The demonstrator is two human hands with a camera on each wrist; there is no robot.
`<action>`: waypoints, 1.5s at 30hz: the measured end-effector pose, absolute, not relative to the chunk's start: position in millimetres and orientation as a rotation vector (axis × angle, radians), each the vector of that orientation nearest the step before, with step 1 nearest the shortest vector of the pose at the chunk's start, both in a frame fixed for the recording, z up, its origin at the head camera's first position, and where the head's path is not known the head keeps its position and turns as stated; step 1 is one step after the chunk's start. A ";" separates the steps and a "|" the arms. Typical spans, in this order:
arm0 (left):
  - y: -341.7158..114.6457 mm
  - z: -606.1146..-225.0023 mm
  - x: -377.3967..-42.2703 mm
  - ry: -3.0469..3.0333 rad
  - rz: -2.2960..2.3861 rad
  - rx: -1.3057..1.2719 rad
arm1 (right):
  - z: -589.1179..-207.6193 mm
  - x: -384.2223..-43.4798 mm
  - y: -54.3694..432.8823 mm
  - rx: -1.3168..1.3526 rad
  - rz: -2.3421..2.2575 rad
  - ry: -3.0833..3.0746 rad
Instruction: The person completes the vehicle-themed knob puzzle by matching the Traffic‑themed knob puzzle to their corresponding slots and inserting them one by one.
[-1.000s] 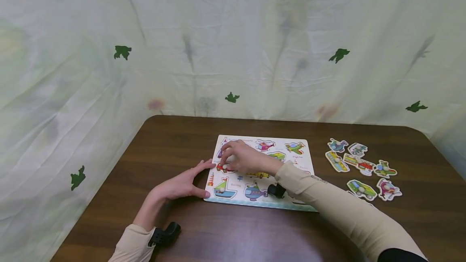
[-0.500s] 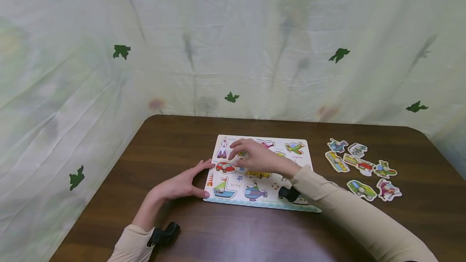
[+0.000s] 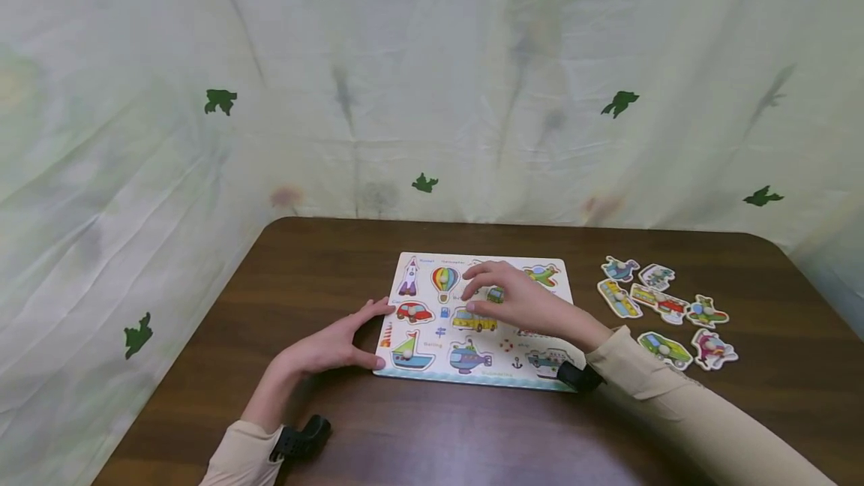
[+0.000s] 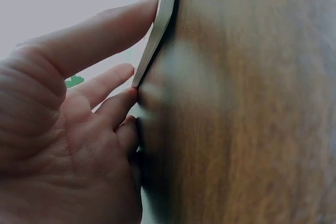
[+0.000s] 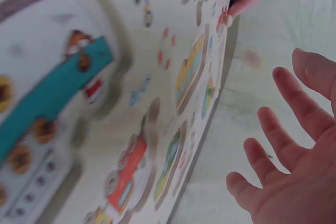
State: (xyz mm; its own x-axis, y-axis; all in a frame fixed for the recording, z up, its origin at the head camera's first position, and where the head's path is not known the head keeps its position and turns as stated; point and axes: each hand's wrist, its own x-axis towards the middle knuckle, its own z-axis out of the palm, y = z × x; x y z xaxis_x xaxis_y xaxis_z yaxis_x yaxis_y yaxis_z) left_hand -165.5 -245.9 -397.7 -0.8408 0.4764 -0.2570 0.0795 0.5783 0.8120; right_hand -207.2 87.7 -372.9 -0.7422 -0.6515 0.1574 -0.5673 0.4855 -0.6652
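A flat white puzzle board [image 3: 499, 376] with vehicle pictures lies on the table. Set in it at the left are a red car [image 3: 415, 312], a sailboat [image 3: 412, 355] and a hot-air balloon [image 3: 444, 281]. My left hand [image 3: 327, 343] rests at the board's left edge, thumb and fingers spread; in the left wrist view the thumb touches the board's edge [image 4: 165, 6]. Above the board's middle hovers my right hand [image 3: 526, 304], near the yellow bus [image 3: 475, 319]. Its fingers, in the right wrist view, are spread apart with nothing between them.
Several loose puzzle pieces lie right of the board, among them a fire truck [image 3: 661, 302], a green vehicle piece [image 3: 664, 349], a pink piece [image 3: 714, 351] and a green plane [image 3: 706, 312]. A patterned cloth [image 3: 472, 96] hangs behind the brown table [image 3: 324, 261].
My right hand has left the red car and moved right across the board, uncovering the rocket and the balloon. The left hand stays at the board's edge.
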 end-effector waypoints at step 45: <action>-245.9 -403.7 -167.0 2.356 1.185 0.460 | -389.5 -156.0 208.2 -0.841 -1.153 2.890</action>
